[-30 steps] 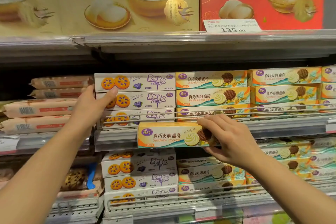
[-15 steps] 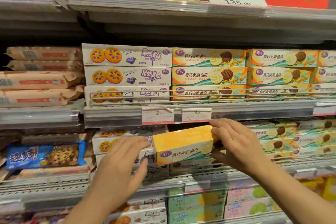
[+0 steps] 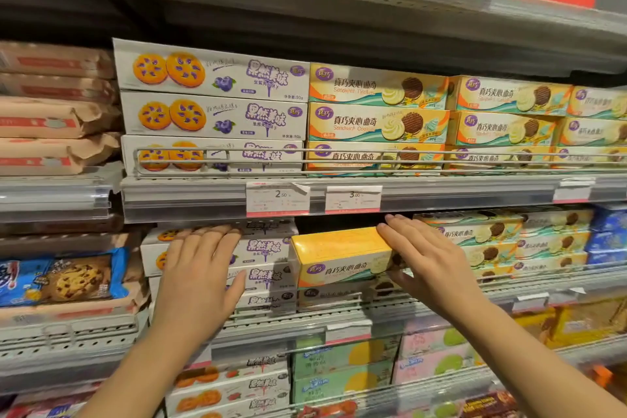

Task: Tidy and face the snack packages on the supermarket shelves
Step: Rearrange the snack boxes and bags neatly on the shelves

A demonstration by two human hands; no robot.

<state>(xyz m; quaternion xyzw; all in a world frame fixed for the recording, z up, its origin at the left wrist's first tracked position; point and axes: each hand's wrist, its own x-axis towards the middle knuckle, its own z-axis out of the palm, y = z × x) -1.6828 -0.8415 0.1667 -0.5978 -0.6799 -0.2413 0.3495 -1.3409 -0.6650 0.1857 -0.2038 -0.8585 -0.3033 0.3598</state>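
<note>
A yellow sandwich-cookie box (image 3: 342, 256) sits tilted on top of the same kind of boxes on the lower shelf, its top face showing. My right hand (image 3: 427, 261) grips its right end, fingers over the top and thumb below. My left hand (image 3: 200, 278) lies flat with spread fingers against the white blueberry-cookie boxes (image 3: 268, 248) just left of the yellow box. On the shelf above, white blueberry boxes (image 3: 213, 92) and yellow sandwich-cookie boxes (image 3: 376, 112) stand stacked and faced behind a wire rail (image 3: 305, 159).
Tan wrapped packs (image 3: 51, 119) fill the upper left. A blue chocolate-chip cookie pack (image 3: 64, 276) lies at the lower left. Price tags (image 3: 278, 198) hang on the shelf edge. More yellow boxes (image 3: 502, 241) stack to the right; pastel boxes (image 3: 342, 366) fill the shelf below.
The view has dropped to the lower shelf. My right hand carried the yellow box down from the upper rail into the lower shelf; my left hand left the upper blueberry boxes and now presses the lower ones.
</note>
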